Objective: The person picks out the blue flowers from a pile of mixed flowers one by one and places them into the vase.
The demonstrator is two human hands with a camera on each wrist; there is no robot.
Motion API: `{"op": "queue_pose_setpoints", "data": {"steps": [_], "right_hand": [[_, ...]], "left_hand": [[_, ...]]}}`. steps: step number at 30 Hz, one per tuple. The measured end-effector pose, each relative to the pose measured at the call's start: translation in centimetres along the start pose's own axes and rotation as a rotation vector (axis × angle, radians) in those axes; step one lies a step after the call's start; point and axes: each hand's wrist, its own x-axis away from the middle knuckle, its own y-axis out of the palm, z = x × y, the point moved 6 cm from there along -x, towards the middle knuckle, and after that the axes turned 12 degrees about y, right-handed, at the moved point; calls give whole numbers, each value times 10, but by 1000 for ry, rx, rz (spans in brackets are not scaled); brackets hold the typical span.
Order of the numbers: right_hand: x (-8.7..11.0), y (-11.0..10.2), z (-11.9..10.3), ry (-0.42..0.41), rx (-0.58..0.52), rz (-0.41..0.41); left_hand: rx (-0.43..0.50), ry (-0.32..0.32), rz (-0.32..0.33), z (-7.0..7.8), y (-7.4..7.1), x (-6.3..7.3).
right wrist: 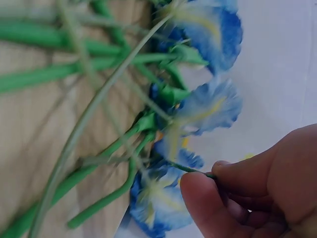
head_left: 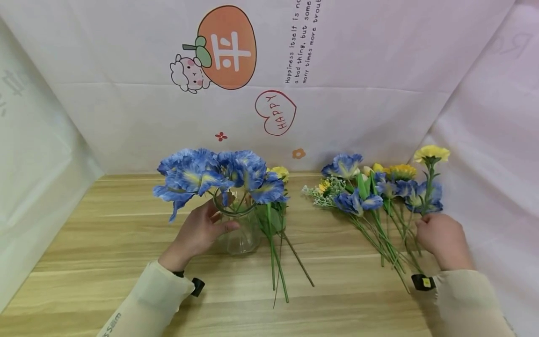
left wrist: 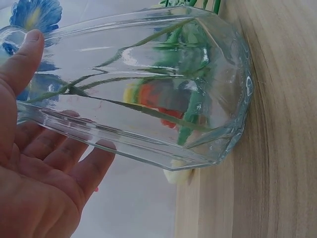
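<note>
1. Left hand (head_left: pixel 200 231): half-closed C-grip on the glass vase (head_left: pixel 244 239), thumb one side, fingers the other. Reads as steadying; the blue flowers (head_left: pixel 193 173) spread wide past the rim, so it looks top-heavy.
2. Vase is left of centre, base at the wooden table (head_left: pixel 122 267). Can't tell if it's fully seated. Stems cross inside, blooms stay above the rim, presumably too wide for the neck.
3. Right hand (head_left: pixel 442 236): fingers curled, thumb and forefinger pinching a thin green stem. Head view shows the yellow flower (head_left: pixel 432 153) upright above it. Pinching low probably spares the petals.
4. Loose flowers (head_left: pixel 360 201) lie at right, heads toward the backdrop (head_left: pixel 358 117), stems toward the person. Handy for grabbing by the stem, I'd judge.
5. More stems (head_left: pixel 273 262) lie just right of the vase, same orientation.
6. Writing: "HAPPY" in the red heart (head_left: pixel 275 113); "Happiness itself is no… a bad thing, but some… many times more trou…", cut off at top. White character on the orange fruit (head_left: pixel 227 47). Sleeve (head_left: pixel 147 299) lettering unclear. No brand readable.
</note>
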Motion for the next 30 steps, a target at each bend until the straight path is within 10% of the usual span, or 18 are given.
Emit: {"op": "queue_pose_setpoints", "data": {"steps": [17, 30], "right_hand": [[31, -11, -93, -78, -131, 124], [64, 30, -175, -243, -257, -50]], "left_hand": [[19, 26, 0, -2, 1, -1], [-3, 46, -1, 1, 0, 0]]}}
